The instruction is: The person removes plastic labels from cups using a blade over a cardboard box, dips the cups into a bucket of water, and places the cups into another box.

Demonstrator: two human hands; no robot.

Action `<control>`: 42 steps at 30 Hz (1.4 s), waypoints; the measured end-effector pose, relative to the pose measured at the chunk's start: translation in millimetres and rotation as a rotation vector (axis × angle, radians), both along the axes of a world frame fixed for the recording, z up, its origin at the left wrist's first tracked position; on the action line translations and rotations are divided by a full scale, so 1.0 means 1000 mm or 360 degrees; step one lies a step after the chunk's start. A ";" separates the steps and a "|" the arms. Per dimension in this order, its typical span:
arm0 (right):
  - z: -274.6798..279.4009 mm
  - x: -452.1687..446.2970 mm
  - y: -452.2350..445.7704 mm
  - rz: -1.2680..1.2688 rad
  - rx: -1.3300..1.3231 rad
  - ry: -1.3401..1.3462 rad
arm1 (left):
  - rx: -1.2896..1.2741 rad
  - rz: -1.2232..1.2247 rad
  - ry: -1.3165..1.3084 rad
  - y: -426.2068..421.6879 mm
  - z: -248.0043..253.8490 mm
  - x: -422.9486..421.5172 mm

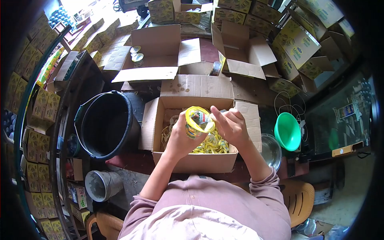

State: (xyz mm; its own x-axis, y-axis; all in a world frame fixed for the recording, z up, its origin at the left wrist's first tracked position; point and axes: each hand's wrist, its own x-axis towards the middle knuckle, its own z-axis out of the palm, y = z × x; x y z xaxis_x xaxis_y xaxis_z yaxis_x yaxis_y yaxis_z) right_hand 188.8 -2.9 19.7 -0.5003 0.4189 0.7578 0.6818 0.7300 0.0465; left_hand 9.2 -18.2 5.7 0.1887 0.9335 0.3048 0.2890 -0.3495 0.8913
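Observation:
My left hand [180,138] is wrapped around a clear plastic cup [193,129] with yellow print, its mouth tipped toward me. A yellow band [209,127] runs around the cup's rim, and something printed in red, white and green shows inside the mouth. At the right side of that rim my right hand [234,127] is closed, fingertips against the yellow edge; exactly what they pinch is partly hidden. Both hands are above an open cardboard box [194,164], in which yellow strips [210,146] lie heaped.
A black bucket [130,128] stands left of the box, a grey bucket [102,186] below it. To the right are a green bowl [287,131] and a metal bowl [272,154]. Another open carton [156,42] behind holds a few cups [137,59]. Stacked lemon cartons surround the table.

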 end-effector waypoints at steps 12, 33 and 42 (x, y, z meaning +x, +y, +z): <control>-0.006 0.005 -0.003 0.0083 -0.0008 0.0005 | -0.0009 -0.0171 0.0078 0.000 0.003 -0.009; -0.005 0.007 -0.002 0.0072 -0.0109 -0.0049 | -0.0014 -0.0363 0.0023 0.012 -0.004 -0.017; -0.007 0.006 -0.005 0.0074 -0.0134 -0.0045 | -0.0175 -0.0555 -0.0142 0.009 -0.008 -0.014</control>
